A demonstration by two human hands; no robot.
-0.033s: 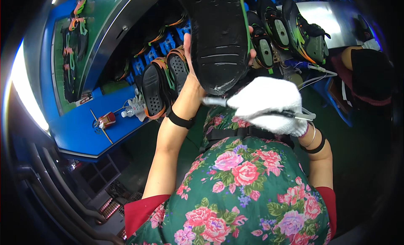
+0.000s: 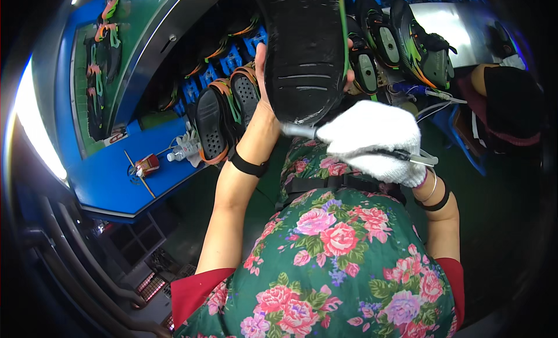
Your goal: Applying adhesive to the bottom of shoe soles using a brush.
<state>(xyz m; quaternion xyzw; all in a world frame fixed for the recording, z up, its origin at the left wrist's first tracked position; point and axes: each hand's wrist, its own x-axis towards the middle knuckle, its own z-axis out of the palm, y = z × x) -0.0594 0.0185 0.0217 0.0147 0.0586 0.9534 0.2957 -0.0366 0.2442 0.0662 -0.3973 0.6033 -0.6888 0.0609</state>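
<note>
A black shoe sole (image 2: 305, 65) with ridges across it and a thin green line on its right edge stands up before me, its top cut off by the frame. My bare left hand (image 2: 261, 76) is closed around it from behind; the thumb shows at the left edge and fingertips at the right. My right hand (image 2: 375, 140), in a white knit glove, is closed on a slim brush-like tool (image 2: 299, 130). The tool's grey tip lies at the sole's rounded lower end, which looks shiny; whether it touches is unclear. Looped ends stick out behind the glove.
Orange-and-black soles (image 2: 212, 120) stand at the left, near a clear bottle (image 2: 185, 149) on a blue table (image 2: 110, 187). Dark shoes (image 2: 415, 44) and blue holders line the back. A person in a black cap (image 2: 511, 99) is at the right, near white tubing (image 2: 447, 99).
My right hand and the tool have shifted slightly up, bringing the tip closer to the sole's lower end. The sole has moved up a little.
</note>
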